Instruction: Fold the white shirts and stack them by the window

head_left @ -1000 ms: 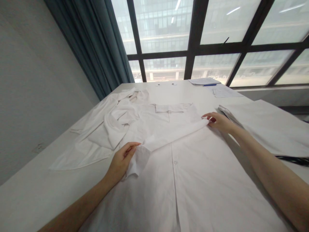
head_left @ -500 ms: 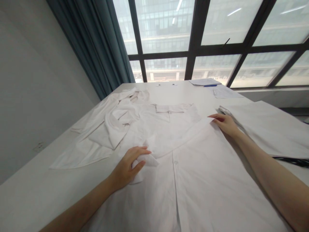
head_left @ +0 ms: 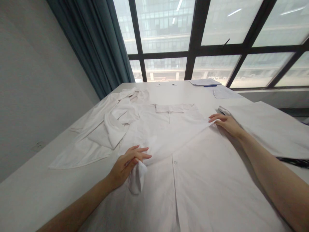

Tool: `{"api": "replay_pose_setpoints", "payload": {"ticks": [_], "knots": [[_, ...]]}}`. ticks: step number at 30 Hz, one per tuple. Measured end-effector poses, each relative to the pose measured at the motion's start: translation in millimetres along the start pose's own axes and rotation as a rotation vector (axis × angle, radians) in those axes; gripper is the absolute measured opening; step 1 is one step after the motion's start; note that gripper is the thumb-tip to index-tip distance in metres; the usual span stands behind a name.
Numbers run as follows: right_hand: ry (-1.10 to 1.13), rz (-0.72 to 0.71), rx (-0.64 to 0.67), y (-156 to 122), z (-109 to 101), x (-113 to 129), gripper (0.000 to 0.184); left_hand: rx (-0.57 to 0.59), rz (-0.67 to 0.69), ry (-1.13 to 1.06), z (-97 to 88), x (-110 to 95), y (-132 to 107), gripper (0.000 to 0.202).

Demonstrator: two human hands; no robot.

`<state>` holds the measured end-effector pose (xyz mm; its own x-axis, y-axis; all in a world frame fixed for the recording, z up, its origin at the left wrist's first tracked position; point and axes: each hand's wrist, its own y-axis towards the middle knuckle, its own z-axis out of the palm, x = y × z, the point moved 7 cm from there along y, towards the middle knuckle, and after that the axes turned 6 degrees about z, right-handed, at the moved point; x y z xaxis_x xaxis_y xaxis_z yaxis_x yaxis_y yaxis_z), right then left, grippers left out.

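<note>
A white shirt lies spread on the white table, its button placket running down the middle and its collar at the far end. My left hand pinches a loose end of the shirt's cloth, which looks like a sleeve end, between thumb and fingers; a bunched bit hangs below the thumb. At the shirt's right edge, my right hand is closed on the cloth with its fingertips. Between both hands, a band of the shirt's fabric stretches across the front, slightly lifted at the right. The right thumb is mostly hidden.
Crumpled white garments lie along the table's left side. A folded white cloth rests at the right, black cords beside it. Papers and a blue pen are at the back, before the window. A blue curtain hangs at left.
My left hand has closed its thumb on the sleeve end and shifted slightly left, bunching it. My right hand has moved a little to the right, raising the cloth's edge.
</note>
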<state>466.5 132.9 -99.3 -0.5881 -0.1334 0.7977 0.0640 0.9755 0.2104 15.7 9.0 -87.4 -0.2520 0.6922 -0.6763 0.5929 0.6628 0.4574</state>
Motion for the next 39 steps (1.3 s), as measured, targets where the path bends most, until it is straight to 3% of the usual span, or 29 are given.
{"api": "replay_pose_setpoints", "payload": {"ticks": [4,9,13,17,23,27,31,34,39], "knots": [[-0.095,0.005,0.03,1.2,1.0,-8.4,0.028,0.076,0.031,-0.067,6.0,-0.4,-0.1,0.042],[-0.297,-0.045,-0.073,4.0,7.1,-0.3,0.028,0.061,0.008,-0.046,5.1,0.0,2.0,0.044],[-0.333,-0.077,-0.083,5.1,12.9,2.0,0.026,0.052,0.011,-0.011,3.9,-2.6,2.4,0.047],[-0.352,-0.086,-0.123,6.2,11.3,-3.3,0.025,-0.031,-0.037,-0.043,-2.0,0.6,1.6,0.058],[-0.373,-0.104,-0.189,8.0,8.9,-7.6,0.023,-0.251,-0.226,-0.163,-18.4,16.8,-1.4,0.065],[-0.384,-0.11,-0.21,8.5,9.0,-10.1,0.021,-0.293,-0.293,-0.024,-26.2,20.6,-1.2,0.053],[-0.393,-0.117,-0.213,8.8,9.1,-11.7,0.02,-0.171,-0.251,0.38,-27.0,18.9,2.4,0.023],[-0.396,-0.123,-0.215,8.7,8.8,-11.3,0.021,-0.021,-0.186,0.571,-20.8,17.3,4.3,0.022],[-0.405,-0.123,-0.217,8.4,9.4,-10.0,0.022,0.077,-0.125,0.632,-15.0,6.7,4.4,0.028]]}}
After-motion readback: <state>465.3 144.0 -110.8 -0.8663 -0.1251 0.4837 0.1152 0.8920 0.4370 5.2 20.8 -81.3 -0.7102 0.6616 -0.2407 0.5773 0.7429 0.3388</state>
